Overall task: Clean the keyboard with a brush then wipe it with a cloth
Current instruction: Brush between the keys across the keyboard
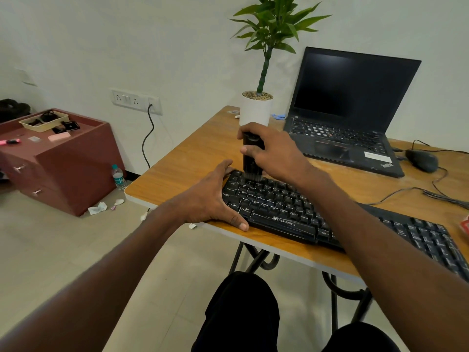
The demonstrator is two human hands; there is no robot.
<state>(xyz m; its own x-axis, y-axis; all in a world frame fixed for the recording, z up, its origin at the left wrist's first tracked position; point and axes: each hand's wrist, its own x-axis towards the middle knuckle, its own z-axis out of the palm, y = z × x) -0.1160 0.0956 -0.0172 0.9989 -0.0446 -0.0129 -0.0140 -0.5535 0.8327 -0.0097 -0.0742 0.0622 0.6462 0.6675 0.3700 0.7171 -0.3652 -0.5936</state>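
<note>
A black keyboard (284,209) lies along the front of the wooden table (193,158), running off to the right. My right hand (274,151) grips a black brush (250,161) held upright, its bristles touching the keys at the keyboard's far left corner. My left hand (210,199) holds the keyboard's left end, thumb along the front edge and fingers at the far edge. No cloth is visible.
An open black laptop (347,115) stands behind the keyboard, a potted plant (256,107) to its left, a mouse (422,160) with cables to the right. A red-brown drawer unit (63,158), a water bottle (118,177) and paper scraps are on the floor at left.
</note>
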